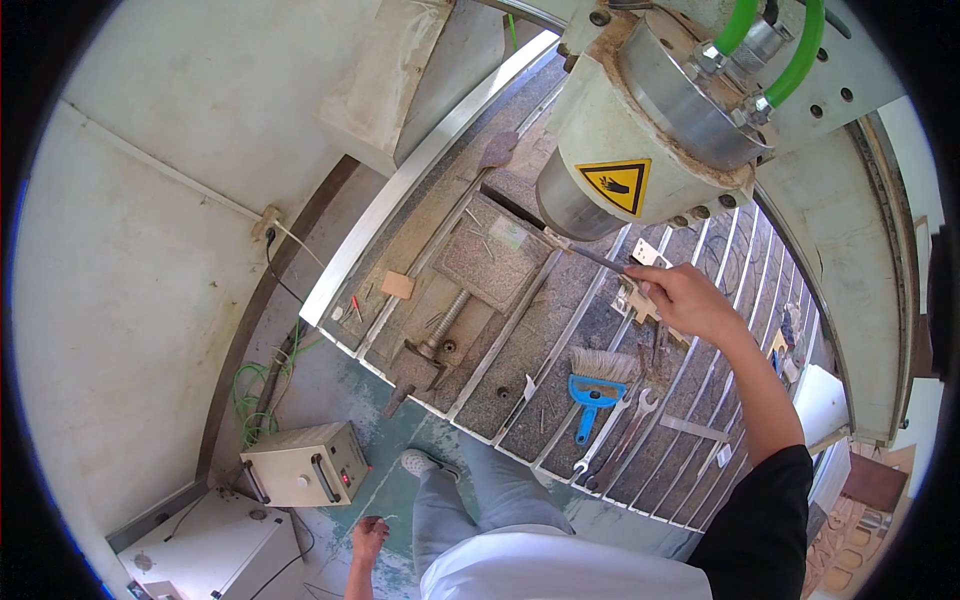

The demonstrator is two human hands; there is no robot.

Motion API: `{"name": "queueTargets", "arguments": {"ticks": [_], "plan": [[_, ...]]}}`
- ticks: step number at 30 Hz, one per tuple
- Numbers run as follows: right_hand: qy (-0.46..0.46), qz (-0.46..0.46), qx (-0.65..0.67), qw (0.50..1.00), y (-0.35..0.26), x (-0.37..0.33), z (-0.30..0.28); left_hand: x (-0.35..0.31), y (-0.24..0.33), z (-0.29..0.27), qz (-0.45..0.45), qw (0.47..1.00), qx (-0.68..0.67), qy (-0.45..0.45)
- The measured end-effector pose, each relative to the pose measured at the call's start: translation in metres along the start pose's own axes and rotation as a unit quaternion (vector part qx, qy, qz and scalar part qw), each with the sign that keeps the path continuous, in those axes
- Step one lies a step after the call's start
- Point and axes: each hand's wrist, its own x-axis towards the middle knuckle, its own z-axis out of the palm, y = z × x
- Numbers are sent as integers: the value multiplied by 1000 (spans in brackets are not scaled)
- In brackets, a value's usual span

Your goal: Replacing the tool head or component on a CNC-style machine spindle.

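My right hand point(685, 303) is closed around the end of a thin dark rod-like tool point(597, 257). Its pale far tip lies just beneath the metal nose of the machine head point(600, 150), next to a clamped block. That block point(495, 250) has a rough, debris-covered top and sits in a vise with a long threaded screw point(447, 318). Low on the left, over the floor, my left hand point(370, 537) hangs with fingers curled together. A thin light sliver seems to show at its fingertips, too small to name.
On the slatted machine bed lie a blue-handled brush point(592, 395), wrenches point(603, 438), a metal strip point(694, 429) and a small wooden piece point(397, 285). Green hoses point(797, 60) run into the machine head. A beige box with handles point(305, 465) stands on the floor.
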Motion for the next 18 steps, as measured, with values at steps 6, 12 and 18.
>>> {"name": "queueTargets", "arguments": {"ticks": [6, 12, 18], "plan": [[27, -28, 34, 999, 2, 10, 5, 6, 2, 1, -1, 1000, 5, -3], [-55, 51, 16, 997, -4, 5, -7, 1, 1, -6, -4, 1000, 4, 6], [45, -61, 41, 996, 5, 23, 16, 12, 2, 0, 12, 1000, 14, -9]]}}
